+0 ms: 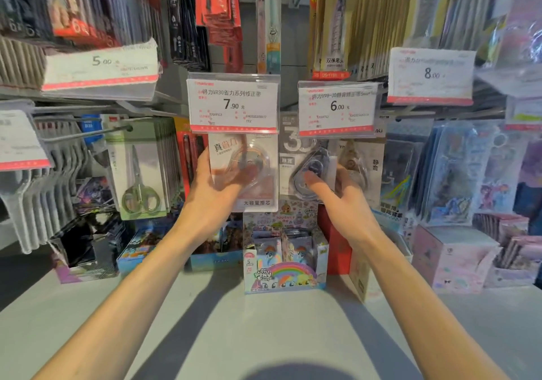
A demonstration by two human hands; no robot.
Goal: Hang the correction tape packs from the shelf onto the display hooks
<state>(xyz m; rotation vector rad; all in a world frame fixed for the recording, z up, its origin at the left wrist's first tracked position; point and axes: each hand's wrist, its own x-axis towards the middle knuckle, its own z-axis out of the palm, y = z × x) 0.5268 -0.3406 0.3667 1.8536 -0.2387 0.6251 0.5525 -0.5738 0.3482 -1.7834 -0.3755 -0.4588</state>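
Observation:
A white and pink correction tape pack hangs under the 7.90 price tag. My left hand grips its left edge, fingers spread over the clear blister. To the right, a grey correction tape pack with a clear dispenser hangs under the 6.00 price tag. My right hand holds the lower part of that pack, thumb on the dispenser. The hooks themselves are hidden behind the price tags.
Packs of scissors hang to the left on a hook. A rainbow pony card box and other boxes stand on the white shelf below the hands. Sticker packs hang to the right.

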